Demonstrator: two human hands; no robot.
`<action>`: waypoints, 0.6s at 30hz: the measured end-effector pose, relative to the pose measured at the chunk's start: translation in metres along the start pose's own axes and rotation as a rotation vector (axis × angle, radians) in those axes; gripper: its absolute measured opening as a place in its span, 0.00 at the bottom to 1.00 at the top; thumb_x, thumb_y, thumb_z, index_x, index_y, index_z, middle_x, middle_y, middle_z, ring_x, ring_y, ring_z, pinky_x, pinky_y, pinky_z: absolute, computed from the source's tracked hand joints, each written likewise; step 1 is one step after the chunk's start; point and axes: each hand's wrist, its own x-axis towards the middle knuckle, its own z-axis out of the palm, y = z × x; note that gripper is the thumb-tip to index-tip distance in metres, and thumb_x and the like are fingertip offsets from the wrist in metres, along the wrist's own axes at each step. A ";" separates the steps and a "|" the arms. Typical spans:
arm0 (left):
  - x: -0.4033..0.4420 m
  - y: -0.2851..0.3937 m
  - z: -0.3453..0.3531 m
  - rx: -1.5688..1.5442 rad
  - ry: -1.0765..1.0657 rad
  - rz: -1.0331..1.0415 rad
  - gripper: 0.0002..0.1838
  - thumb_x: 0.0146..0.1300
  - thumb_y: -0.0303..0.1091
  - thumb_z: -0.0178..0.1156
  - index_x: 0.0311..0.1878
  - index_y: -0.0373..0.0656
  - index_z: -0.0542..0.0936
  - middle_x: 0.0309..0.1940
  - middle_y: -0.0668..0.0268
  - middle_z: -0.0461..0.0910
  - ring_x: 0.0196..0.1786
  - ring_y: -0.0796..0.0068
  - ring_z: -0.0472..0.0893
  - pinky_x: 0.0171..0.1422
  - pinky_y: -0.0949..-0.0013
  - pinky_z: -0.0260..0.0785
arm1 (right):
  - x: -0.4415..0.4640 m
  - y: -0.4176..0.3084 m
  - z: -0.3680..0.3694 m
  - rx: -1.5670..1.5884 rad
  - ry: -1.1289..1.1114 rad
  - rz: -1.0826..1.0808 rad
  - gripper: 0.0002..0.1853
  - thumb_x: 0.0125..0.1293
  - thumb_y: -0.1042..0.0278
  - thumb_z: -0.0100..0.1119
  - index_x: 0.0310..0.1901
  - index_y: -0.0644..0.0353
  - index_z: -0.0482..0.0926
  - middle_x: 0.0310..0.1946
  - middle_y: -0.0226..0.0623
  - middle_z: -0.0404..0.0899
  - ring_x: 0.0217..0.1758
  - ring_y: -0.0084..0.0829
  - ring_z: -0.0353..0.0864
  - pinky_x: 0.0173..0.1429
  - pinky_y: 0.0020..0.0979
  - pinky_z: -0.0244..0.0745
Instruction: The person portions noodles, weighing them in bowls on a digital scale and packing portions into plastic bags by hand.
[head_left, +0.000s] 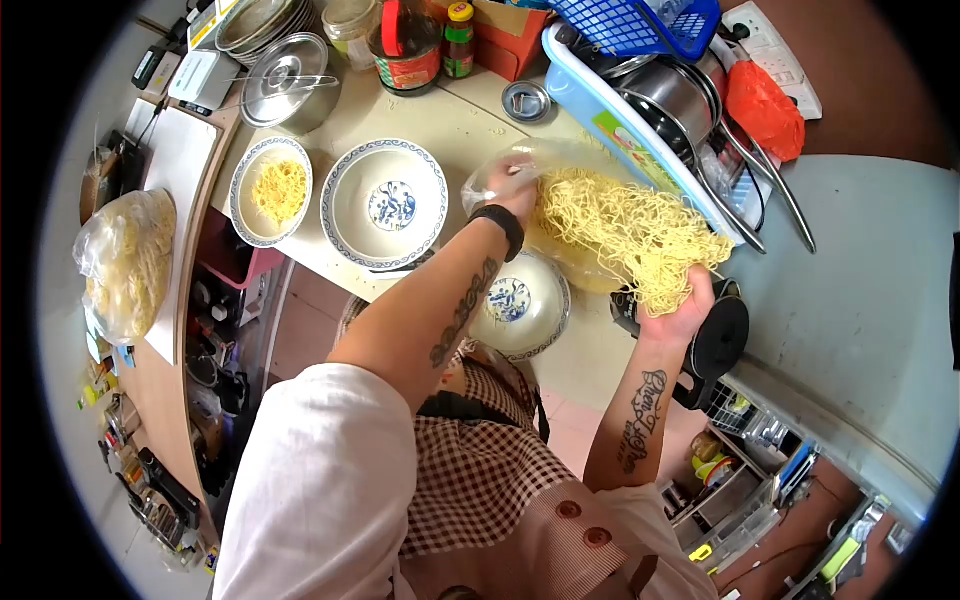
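My left hand (512, 188), with a black band at the wrist, is closed on the clear plastic bag (575, 262) near its left end. A large mass of yellow noodles (625, 225) lies over and partly inside the bag. At the right end of this mass, my right hand (682, 312) grips a clump of noodles from below. An empty patterned bowl (385, 205) stands left of my left hand, and another empty bowl (520, 305) sits below the bag, partly behind my left forearm. Farther left, a smaller bowl (242, 200) holds some yellow noodles (279, 191).
A lidded metal pot (290, 85), a dark sauce jar (407, 50) and a small metal lid (526, 101) stand along the back. At the upper right is a light-blue basin (600, 125) with pans. A black round object (722, 335) is beside my right hand.
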 end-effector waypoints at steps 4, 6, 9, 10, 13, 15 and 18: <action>-0.041 0.016 0.015 0.600 -0.341 0.417 0.30 0.57 0.32 0.62 0.65 0.43 0.72 0.57 0.57 0.78 0.57 0.57 0.78 0.59 0.59 0.70 | 0.010 -0.006 -0.003 -0.108 -0.124 0.024 0.26 0.68 0.69 0.44 0.67 0.69 0.67 0.63 0.50 0.74 0.66 0.46 0.75 0.71 0.50 0.68; -0.067 0.038 0.023 0.985 -0.474 0.524 0.38 0.51 0.34 0.63 0.70 0.43 0.70 0.64 0.53 0.74 0.62 0.54 0.75 0.67 0.56 0.63 | 0.015 -0.005 0.002 -0.106 -0.104 0.034 0.26 0.69 0.67 0.43 0.67 0.69 0.67 0.63 0.50 0.74 0.66 0.46 0.74 0.72 0.50 0.68; -0.069 0.027 0.035 1.193 -0.580 0.601 0.32 0.46 0.37 0.64 0.59 0.41 0.77 0.56 0.52 0.80 0.61 0.56 0.76 0.71 0.54 0.56 | 0.018 -0.006 0.000 -0.023 -0.142 0.064 0.26 0.71 0.64 0.42 0.66 0.69 0.68 0.64 0.50 0.74 0.66 0.47 0.74 0.72 0.49 0.68; -0.063 0.028 0.041 1.301 -0.645 0.545 0.28 0.46 0.37 0.64 0.54 0.40 0.79 0.52 0.52 0.81 0.61 0.56 0.77 0.70 0.54 0.57 | 0.017 -0.007 0.005 0.008 -0.153 0.072 0.26 0.72 0.63 0.42 0.66 0.69 0.68 0.64 0.50 0.74 0.66 0.47 0.74 0.72 0.49 0.67; -0.062 0.032 0.042 1.443 -0.678 0.531 0.14 0.46 0.36 0.62 0.37 0.40 0.82 0.38 0.53 0.83 0.54 0.56 0.79 0.63 0.55 0.64 | 0.015 -0.015 0.010 0.054 -0.178 0.024 0.25 0.74 0.60 0.42 0.66 0.67 0.69 0.63 0.50 0.74 0.65 0.47 0.74 0.71 0.49 0.68; -0.060 0.042 0.040 1.448 -0.607 0.415 0.15 0.46 0.36 0.62 0.37 0.38 0.83 0.38 0.52 0.82 0.53 0.54 0.80 0.60 0.55 0.68 | 0.017 -0.023 0.020 0.083 -0.210 -0.040 0.26 0.74 0.59 0.45 0.66 0.67 0.68 0.62 0.50 0.74 0.64 0.48 0.75 0.70 0.50 0.70; -0.044 0.033 0.026 1.216 -0.452 0.452 0.20 0.48 0.33 0.63 0.46 0.38 0.84 0.43 0.50 0.82 0.54 0.52 0.80 0.60 0.56 0.72 | 0.014 -0.040 0.023 0.091 -0.221 -0.079 0.26 0.75 0.57 0.43 0.68 0.65 0.68 0.65 0.50 0.73 0.66 0.49 0.73 0.72 0.52 0.67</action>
